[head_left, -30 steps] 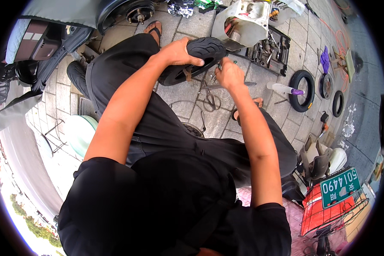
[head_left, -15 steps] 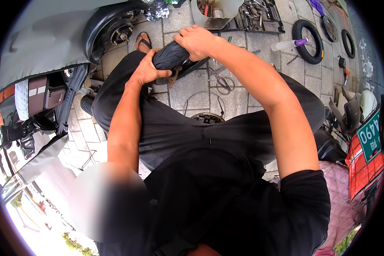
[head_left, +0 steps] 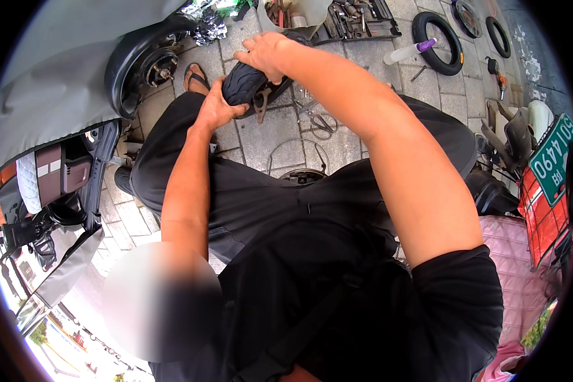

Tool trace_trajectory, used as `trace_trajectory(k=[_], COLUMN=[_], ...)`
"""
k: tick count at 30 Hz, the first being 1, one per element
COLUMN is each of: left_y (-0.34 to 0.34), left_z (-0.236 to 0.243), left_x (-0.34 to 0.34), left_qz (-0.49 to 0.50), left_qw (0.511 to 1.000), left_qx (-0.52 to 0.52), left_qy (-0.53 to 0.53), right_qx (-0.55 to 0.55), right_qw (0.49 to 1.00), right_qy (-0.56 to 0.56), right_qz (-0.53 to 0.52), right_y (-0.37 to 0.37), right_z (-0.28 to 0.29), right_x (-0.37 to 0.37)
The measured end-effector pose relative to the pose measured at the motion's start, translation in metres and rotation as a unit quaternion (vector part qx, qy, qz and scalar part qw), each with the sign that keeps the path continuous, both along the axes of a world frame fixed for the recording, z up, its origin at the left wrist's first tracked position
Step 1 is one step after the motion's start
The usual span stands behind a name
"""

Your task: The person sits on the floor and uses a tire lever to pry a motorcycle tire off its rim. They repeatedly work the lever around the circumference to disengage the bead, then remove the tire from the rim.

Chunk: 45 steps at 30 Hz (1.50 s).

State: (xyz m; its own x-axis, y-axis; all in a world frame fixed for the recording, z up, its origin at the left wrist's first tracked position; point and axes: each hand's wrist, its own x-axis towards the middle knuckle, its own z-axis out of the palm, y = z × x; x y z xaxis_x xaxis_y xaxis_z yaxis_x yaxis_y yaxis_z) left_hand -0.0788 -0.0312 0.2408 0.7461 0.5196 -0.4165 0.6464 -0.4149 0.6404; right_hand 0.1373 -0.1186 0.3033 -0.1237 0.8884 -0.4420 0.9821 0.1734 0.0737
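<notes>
Between my legs stands a black grooved tyre point(head_left: 243, 84), and both hands are on it. My left hand point(head_left: 216, 109) grips its near left side, with the thumb lying along the lower edge. From above, my right hand point(head_left: 266, 54) clasps the far right part of the tread, and that forearm hides some of the wheel behind. A brown, flat, forked piece point(head_left: 260, 106) juts out beside the tyre on its right. What it belongs to is hidden. A pair of scissors point(head_left: 323, 126) lies on the paving right of the wheel.
A round metal part with a wire loop point(head_left: 304, 176) sits close between my thighs. Farther off are a pale tub of tools point(head_left: 299, 22), an open tool case point(head_left: 363, 19), a spray-like bottle point(head_left: 409, 52) and a loose tyre point(head_left: 438, 43). A vehicle hub point(head_left: 160, 69) stands at left.
My view has shifted a little, so the surroundings sit farther left and higher. Both hands stay on the tyre, and my right hand now reaches farther over its tread.
</notes>
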Motion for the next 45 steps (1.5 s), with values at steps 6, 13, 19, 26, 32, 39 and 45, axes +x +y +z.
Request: trace_trajectory(k=[6, 13, 19, 26, 32, 39, 45], left_y=[-0.001, -0.029, -0.039, -0.032, -0.019, -0.009, -0.008], left_z=[0.013, 0.017, 0.014, 0.019, 0.017, 0.032, 0.006], left_x=[0.025, 0.039, 0.029, 0.047, 0.065, 0.075, 0.069], left_qz=[-0.032, -0.065, -0.052, -0.044, -0.043, 0.028, 0.033], left_qw=[0.999, 0.993, 0.993, 0.995, 0.992, 0.996, 0.995], left_qx=[0.021, 0.093, 0.110, 0.091, 0.115, 0.074, 0.096], left_qy=[0.023, 0.020, 0.002, 0.002, 0.006, 0.051, 0.006], right_qx=[0.050, 0.127, 0.124, 0.114, 0.103, -0.061, -0.088], right_qw=[0.998, 0.968, 0.958, 0.964, 0.968, 0.910, 0.924], right_qy=[0.031, 0.215, 0.258, 0.237, 0.211, 0.146, 0.143], right_qz=[0.024, 0.033, 0.016, 0.021, -0.088, -0.383, -0.343], right_y=[-0.008, -0.040, -0.045, -0.035, -0.042, -0.173, -0.211], right_z=[-0.010, -0.036, -0.050, -0.038, -0.016, -0.169, -0.250], right_x=[0.023, 0.029, 0.020, 0.037, 0.070, 0.151, 0.095])
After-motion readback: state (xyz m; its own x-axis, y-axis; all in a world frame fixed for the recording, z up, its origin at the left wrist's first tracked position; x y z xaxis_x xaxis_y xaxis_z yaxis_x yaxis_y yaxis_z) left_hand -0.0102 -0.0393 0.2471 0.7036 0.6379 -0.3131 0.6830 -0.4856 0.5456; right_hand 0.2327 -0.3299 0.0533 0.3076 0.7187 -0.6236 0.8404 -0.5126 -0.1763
